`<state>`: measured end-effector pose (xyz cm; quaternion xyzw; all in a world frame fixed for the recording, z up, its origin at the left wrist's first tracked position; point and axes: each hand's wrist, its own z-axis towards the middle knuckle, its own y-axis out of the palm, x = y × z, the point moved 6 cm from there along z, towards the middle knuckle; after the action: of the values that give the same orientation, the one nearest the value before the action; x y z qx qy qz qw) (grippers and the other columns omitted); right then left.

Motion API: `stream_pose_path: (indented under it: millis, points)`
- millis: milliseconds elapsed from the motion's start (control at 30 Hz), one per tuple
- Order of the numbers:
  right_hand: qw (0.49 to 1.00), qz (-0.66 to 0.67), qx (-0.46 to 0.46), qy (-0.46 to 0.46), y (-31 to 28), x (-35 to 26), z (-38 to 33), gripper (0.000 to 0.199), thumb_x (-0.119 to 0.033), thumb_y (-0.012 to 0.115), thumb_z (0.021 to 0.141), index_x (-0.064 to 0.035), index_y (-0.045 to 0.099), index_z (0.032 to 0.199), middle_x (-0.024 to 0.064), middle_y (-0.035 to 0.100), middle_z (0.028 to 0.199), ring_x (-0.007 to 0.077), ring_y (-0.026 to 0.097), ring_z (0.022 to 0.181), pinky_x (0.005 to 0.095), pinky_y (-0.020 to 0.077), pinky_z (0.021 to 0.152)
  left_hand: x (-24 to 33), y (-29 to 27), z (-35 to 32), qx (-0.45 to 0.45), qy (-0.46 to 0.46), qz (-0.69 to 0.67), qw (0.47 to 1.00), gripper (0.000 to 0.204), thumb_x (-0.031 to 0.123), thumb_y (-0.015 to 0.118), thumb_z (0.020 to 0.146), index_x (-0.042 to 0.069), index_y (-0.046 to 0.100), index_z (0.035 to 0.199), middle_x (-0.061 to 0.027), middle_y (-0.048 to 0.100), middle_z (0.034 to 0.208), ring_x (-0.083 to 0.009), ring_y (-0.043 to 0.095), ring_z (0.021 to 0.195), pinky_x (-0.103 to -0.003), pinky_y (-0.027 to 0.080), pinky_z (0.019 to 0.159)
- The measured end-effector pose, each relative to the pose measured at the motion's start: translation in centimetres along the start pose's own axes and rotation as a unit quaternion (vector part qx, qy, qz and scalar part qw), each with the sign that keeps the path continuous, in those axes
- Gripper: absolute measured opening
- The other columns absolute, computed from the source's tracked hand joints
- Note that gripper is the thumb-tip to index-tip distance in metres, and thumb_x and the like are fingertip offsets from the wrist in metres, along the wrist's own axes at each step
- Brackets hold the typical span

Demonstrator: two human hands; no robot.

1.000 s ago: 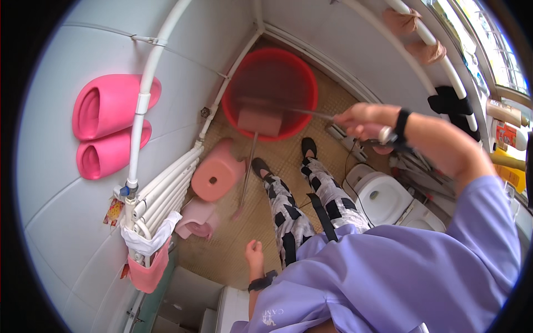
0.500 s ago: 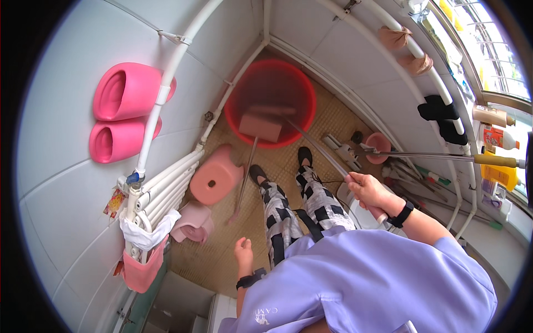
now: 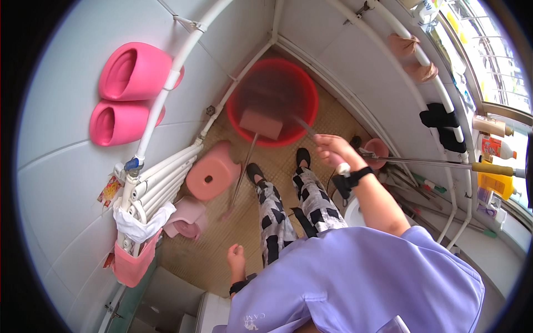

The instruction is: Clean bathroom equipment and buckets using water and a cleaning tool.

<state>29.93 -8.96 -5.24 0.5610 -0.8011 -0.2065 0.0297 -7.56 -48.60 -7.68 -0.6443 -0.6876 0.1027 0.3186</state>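
Note:
My right hand (image 3: 336,149) is closed round the pink grip of a long-handled cleaning tool (image 3: 304,126). Its metal pole slants down into a large red tub (image 3: 312,83), where dark liquid hides the tool's head. Across the tub's near rim rests a flat pink dustpan-like head (image 3: 261,123), its long handle (image 3: 243,169) reaching down to the floor between a stool and my left shoe. Low beside my left leg, my left hand (image 3: 236,258) hangs with curled fingers and holds nothing that I can see.
A salmon-pink stool (image 3: 213,171) and a paler pink one (image 3: 189,218) stand at the left. Pink slippers (image 3: 133,72) hang behind a white wall pipe. At the right are a small pink bucket (image 3: 377,149), a metal pole (image 3: 422,161), and bottles (image 3: 494,180) by the window.
My right hand has moved forward and left, nearer the tub, pushing the tool along. The tool's pink head, visible in the tub before, is now out of sight. My left hand hardly moved.

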Motion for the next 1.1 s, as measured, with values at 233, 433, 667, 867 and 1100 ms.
stream_pose_path:
  millis: [233,433,667,867,1100]
  points:
    - [0.998,-0.018,0.006,0.052,-1.2,-2.9,-14.5,0.014,-0.022,0.049,0.097,-0.0163,0.045,0.085,-0.0041,0.046,0.06,0.0026,0.032,0.041,0.0175,0.0265,0.035,2.8,0.3,-0.4,-0.011,0.024,0.023,0.999,0.032,0.019,0.065,0.086,0.0,0.061,0.111,-0.0153,0.064,0.105,-0.0238,0.06,0.095,-0.034,0.047,0.084]
    - [0.999,0.019,0.023,0.015,-1.5,-1.5,-17.7,0.008,-0.021,0.052,0.095,-0.0159,0.046,0.096,0.0006,0.051,0.068,0.0029,0.036,0.042,0.0179,0.0277,0.036,1.6,0.9,0.9,-0.009,0.025,0.006,1.0,0.032,0.02,0.064,0.086,0.001,0.061,0.111,-0.0136,0.063,0.104,-0.0222,0.059,0.095,-0.034,0.046,0.082]
    - [0.99,0.134,0.032,-0.016,-2.7,-0.6,-12.2,0.006,-0.02,0.051,0.095,-0.0145,0.048,0.095,-0.0017,0.05,0.065,0.004,0.039,0.045,0.0175,0.0303,0.039,2.5,0.9,0.3,-0.023,-0.017,0.009,1.0,0.032,0.019,0.064,0.086,-0.001,0.06,0.111,-0.018,0.063,0.107,-0.0254,0.06,0.099,-0.034,0.046,0.086]
    - [0.996,0.023,0.055,-0.067,-3.5,-1.5,-3.2,0.011,-0.017,0.054,0.093,-0.0098,0.05,0.099,0.0028,0.053,0.067,0.009,0.046,0.045,0.0216,0.0373,0.038,2.3,0.3,0.6,-0.011,-0.047,-0.007,0.999,0.033,0.02,0.064,0.087,-0.001,0.06,0.112,-0.0166,0.063,0.107,-0.0248,0.061,0.097,-0.034,0.047,0.084]
    - [0.973,-0.219,0.07,-0.032,-3.3,-2.1,4.0,0.053,-0.01,0.059,0.085,-0.002,0.041,0.134,0.0033,0.052,0.066,0.0128,0.049,0.045,0.0281,0.0407,0.04,2.1,1.1,0.6,-0.027,-0.018,0.005,0.999,0.031,0.016,0.066,0.086,0.0,0.06,0.112,-0.0136,0.064,0.103,-0.0214,0.062,0.092,-0.032,0.048,0.082]
